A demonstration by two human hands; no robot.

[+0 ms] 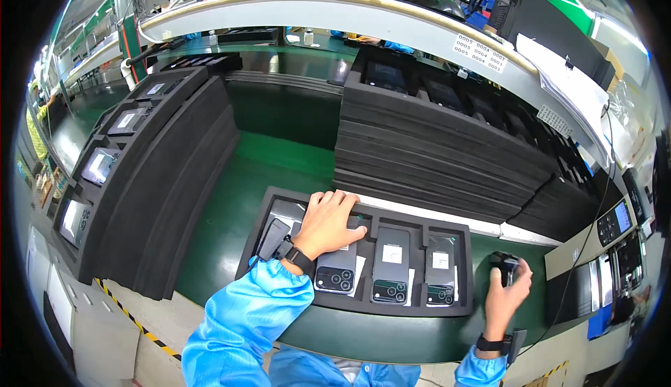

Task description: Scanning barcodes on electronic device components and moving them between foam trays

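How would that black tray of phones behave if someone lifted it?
The black tray looks like foam, so it's probably light itself and slightly bendy. The phones sit in recesses, so they likely won't slide if kept level.

A head-worn fisheye looks down and ahead; the green workbench (217,240) lies close below it.

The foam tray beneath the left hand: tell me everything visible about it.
The foam tray is dark grey and matte, with a raised rim and dividers between recesses. It lies flat on the green table. The recesses hold dark phone-like devices, some with white labels facing up. The left hand is over its left part; contact with the tray itself is unclear.
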